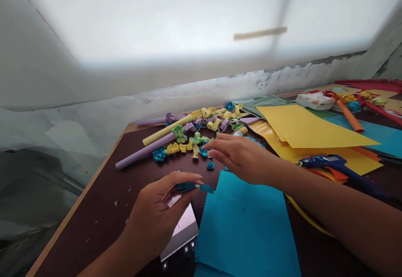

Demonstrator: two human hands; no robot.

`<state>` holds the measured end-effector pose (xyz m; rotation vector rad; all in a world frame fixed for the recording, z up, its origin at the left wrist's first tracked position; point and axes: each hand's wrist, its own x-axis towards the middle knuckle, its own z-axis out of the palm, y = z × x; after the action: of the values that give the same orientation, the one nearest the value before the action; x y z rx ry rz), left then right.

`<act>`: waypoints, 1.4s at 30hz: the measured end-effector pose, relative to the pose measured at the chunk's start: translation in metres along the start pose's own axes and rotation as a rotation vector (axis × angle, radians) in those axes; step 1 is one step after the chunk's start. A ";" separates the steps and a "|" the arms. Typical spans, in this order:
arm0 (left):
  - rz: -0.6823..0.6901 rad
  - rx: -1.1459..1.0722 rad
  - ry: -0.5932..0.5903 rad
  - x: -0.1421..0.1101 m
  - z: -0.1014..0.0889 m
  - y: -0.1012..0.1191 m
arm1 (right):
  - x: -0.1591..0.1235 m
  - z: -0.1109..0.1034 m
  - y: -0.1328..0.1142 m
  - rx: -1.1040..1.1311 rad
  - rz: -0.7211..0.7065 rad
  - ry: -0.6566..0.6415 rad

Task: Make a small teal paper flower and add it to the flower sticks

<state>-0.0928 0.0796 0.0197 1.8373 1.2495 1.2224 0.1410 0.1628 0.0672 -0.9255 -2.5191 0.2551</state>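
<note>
My left hand (157, 210) pinches a small strip of folded blue paper (188, 187) between thumb and fingertips, above a phone (184, 226) with a lit screen. My right hand (234, 155) reaches over the crumpled paper pieces, palm down, fingers stretched to the left. Its fingertips are at a blue crumpled paper piece (204, 151); whether they touch it I cannot tell. A smaller blue paper bit (210, 165) lies just below. Between the hands and nearer to me is a flat blue paper sheet (248, 222).
Purple (150, 149) and yellow paper tubes (169, 130) lie at the back left beside several paper curls (216, 123). To the right are yellow sheets (307, 126), a blue glue gun (333, 164) and an orange tube (350, 114). A white wall (201, 95) stands behind the table.
</note>
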 end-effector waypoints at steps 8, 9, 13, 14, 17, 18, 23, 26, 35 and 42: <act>-0.099 0.018 0.133 0.002 -0.001 0.006 | -0.003 0.005 -0.008 -0.256 -0.136 0.149; -0.095 0.017 0.145 0.003 0.000 0.007 | -0.004 0.007 -0.010 -0.195 -0.176 0.188; -0.061 -0.036 0.165 0.004 0.003 0.007 | -0.005 0.018 -0.016 0.068 -0.380 0.268; -0.066 -0.063 0.161 0.003 0.004 0.007 | -0.005 0.021 -0.017 0.103 -0.410 0.269; -0.114 -0.195 0.109 0.002 0.005 0.009 | -0.005 0.026 -0.019 0.162 -0.422 0.303; -0.130 -0.252 0.088 0.001 0.005 0.010 | -0.005 0.027 -0.019 0.173 -0.416 0.317; -0.195 -0.367 0.082 0.000 0.006 0.015 | -0.004 0.028 -0.024 0.287 -0.283 0.313; -0.189 -0.379 0.083 -0.003 0.008 0.016 | -0.004 0.031 -0.028 0.508 -0.071 0.234; -0.124 -0.279 0.087 -0.009 0.014 0.008 | -0.004 0.034 -0.030 0.593 -0.005 0.213; 0.105 0.345 0.036 -0.005 0.002 0.009 | -0.006 0.031 -0.028 0.545 0.036 0.198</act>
<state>-0.0884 0.0716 0.0251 2.1571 1.4741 1.1539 0.1153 0.1371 0.0468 -0.7293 -2.0875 0.7742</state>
